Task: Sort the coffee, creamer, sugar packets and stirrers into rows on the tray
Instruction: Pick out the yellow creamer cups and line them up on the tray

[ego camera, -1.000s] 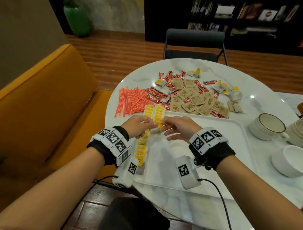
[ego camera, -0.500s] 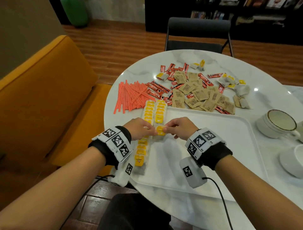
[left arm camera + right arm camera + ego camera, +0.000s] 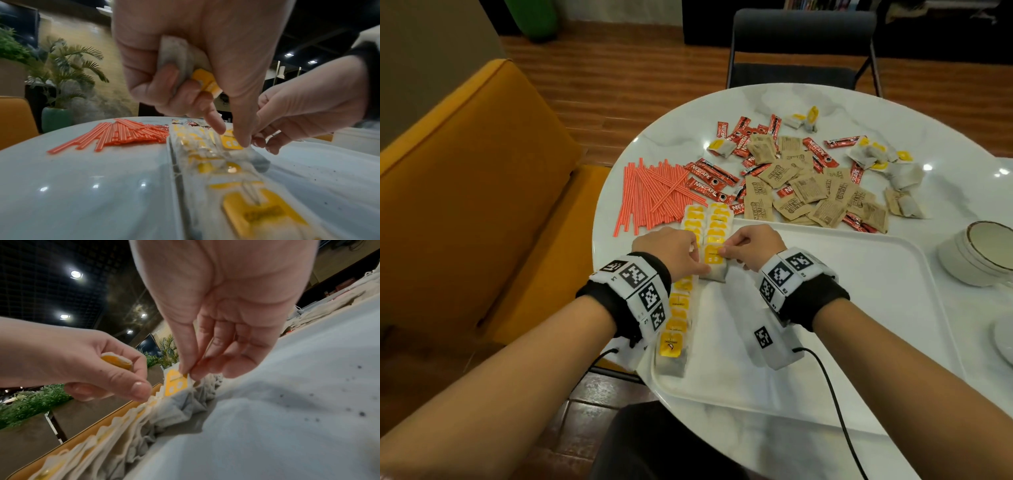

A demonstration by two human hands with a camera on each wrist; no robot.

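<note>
Two rows of white packets with yellow labels lie along the left side of the white tray (image 3: 825, 308): a long left row (image 3: 678, 308) and a shorter second row (image 3: 719, 222). My right hand (image 3: 750, 248) pinches the yellow tab (image 3: 175, 382) of the nearest packet (image 3: 714, 260) in the second row. My left hand (image 3: 674, 250) touches that packet's left edge with its fingertips, while its curled fingers hold a spare packet (image 3: 179, 53) in the palm. Orange stirrers (image 3: 650, 195), red coffee sticks (image 3: 709, 178) and brown sugar packets (image 3: 808, 192) lie loose beyond the tray.
More yellow-labelled packets (image 3: 876, 154) are scattered at the far right of the round marble table. Stacked cups (image 3: 983, 253) stand right of the tray. A dark chair (image 3: 801, 41) is behind the table and an orange sofa (image 3: 465, 171) is to the left.
Both hands have drawn a little nearer along the second row. The packet they hold between them has come down onto the tray at the row's near end.
</note>
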